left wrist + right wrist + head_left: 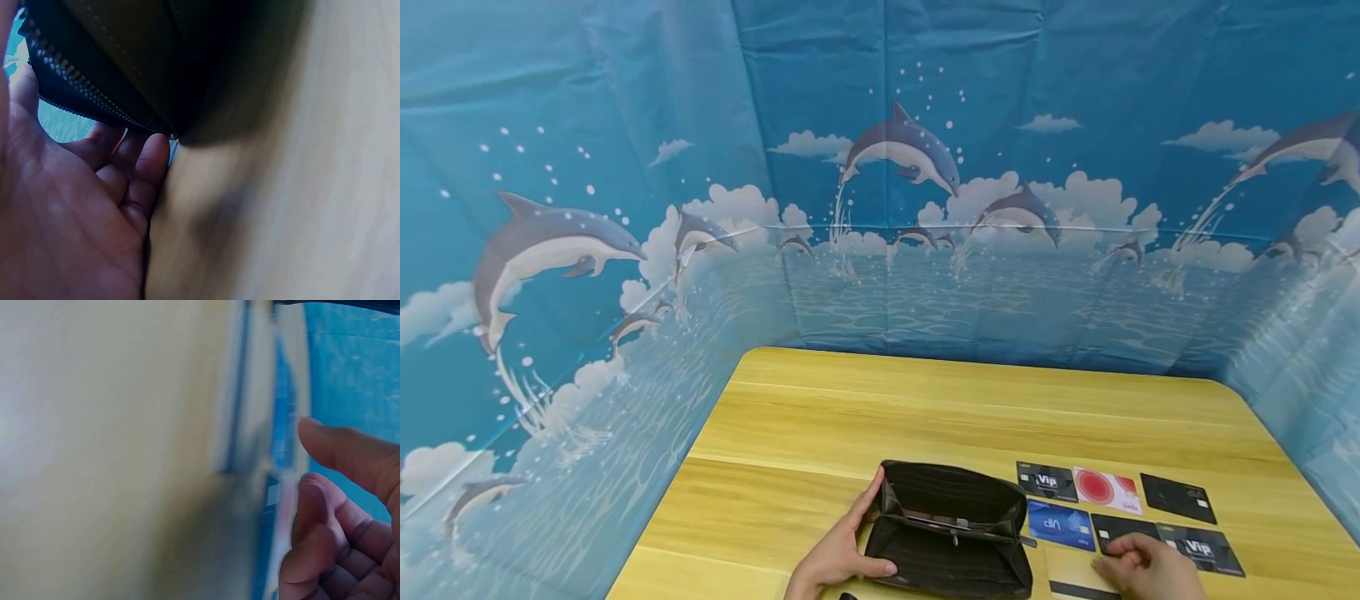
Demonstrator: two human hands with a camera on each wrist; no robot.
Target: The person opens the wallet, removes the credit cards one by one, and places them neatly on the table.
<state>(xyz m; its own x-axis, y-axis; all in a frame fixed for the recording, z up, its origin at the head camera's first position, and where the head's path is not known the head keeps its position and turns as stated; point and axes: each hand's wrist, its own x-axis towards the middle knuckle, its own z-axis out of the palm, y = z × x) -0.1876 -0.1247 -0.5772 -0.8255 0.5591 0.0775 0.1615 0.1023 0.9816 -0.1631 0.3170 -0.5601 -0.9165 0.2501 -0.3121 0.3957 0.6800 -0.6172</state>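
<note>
A dark long zip wallet (pixel 951 558) lies spread apart on the table, its slots and inner pocket showing. My left hand (pixel 842 554) grips the wallet's left side, thumb on the near flap and fingers at the far flap. In the left wrist view, the fingers lie along the zip edge (pixel 94 94). My right hand (pixel 1150 569) is over the cards, beside a yellowish card with a dark stripe (pixel 1067 567). The right wrist view shows its thumb apart from the loosely bent fingers (pixel 312 550), with nothing between them.
Right of the wallet lie a black Vip card (pixel 1047 482), a white card with a red circle (pixel 1107 489), a plain black card (pixel 1177 497), a blue card (pixel 1060 525), a dark card (pixel 1120 529) and another Vip card (pixel 1206 548). A dolphin-print curtain (pixel 880 292) surrounds the wooden table (pixel 775 442).
</note>
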